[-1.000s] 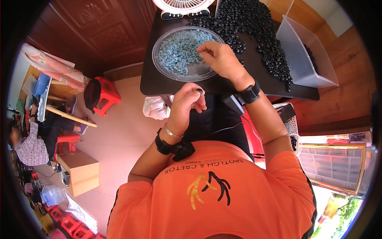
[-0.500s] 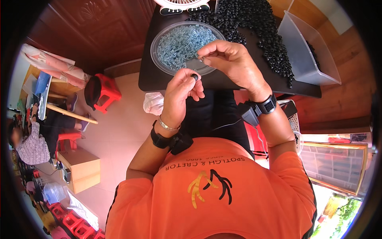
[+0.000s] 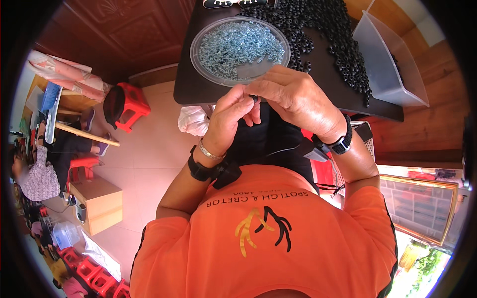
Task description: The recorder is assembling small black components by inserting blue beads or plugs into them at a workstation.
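Observation:
At the table's near edge my two hands meet at their fingertips. My left hand (image 3: 223,119) pinches a small black ring-shaped part (image 3: 255,98) between thumb and fingers. Over that part bends my right hand (image 3: 303,102), its fingers closed together. Whatever sits in the right fingertips is hidden behind the knuckles. Just beyond the hands stands a round clear plastic bowl (image 3: 195,63) of small clear bluish pieces (image 3: 233,42), with a bare patch of its bottom showing. Many similar black parts (image 3: 343,49) lie spread across the far right of the table.
A translucent bin (image 3: 380,64) lies tilted at the right end of the black table (image 3: 318,74). Below the table edge hangs a white plastic bag (image 3: 194,120). Leftward are a red stool (image 3: 134,102), a cardboard box (image 3: 99,206) and another person (image 3: 42,176).
My right hand has come down from beside the bowl, carrying a tiny shiny piece in its pinch, to the black part in my left hand. The view has shifted slightly.

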`<state>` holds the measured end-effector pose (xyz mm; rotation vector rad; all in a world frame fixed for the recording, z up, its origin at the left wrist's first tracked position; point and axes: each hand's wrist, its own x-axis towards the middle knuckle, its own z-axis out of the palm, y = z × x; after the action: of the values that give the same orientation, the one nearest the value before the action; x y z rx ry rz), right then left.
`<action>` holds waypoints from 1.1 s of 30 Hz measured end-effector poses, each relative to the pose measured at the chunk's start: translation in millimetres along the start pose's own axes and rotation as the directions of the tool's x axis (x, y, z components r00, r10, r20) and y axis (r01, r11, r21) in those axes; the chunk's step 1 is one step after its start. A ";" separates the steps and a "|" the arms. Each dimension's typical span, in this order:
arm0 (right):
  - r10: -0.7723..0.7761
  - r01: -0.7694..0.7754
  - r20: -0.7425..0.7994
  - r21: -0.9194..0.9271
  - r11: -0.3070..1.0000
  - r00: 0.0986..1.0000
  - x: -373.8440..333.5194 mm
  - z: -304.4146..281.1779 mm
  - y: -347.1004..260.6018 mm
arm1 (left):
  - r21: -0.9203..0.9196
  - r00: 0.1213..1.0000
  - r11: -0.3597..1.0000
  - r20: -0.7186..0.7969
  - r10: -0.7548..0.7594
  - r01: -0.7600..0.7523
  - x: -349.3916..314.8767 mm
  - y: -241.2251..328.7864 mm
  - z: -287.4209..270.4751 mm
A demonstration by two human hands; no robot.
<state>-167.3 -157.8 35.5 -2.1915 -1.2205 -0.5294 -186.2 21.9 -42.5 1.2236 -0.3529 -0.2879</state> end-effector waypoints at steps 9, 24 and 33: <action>-0.118 0.130 0.062 -0.261 0.956 0.991 -15.1 -7.0 -5.7 | -0.042 0.998 0.998 0.032 -0.052 0.053 3.1 -4.3 12.1; 0.445 -0.470 0.187 0.537 0.700 0.876 -37.7 -26.7 21.6 | 0.100 0.998 0.995 0.054 -0.017 0.011 10.0 10.6 23.5; 0.514 -0.510 0.219 0.671 0.538 0.829 -44.4 -23.2 25.1 | 0.089 0.997 0.996 0.071 -0.035 0.029 8.5 11.8 26.9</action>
<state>-169.7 -211.6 20.0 -1.7061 -0.5417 0.1879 -189.3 -0.9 -22.4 1.3085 -0.4123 -0.3480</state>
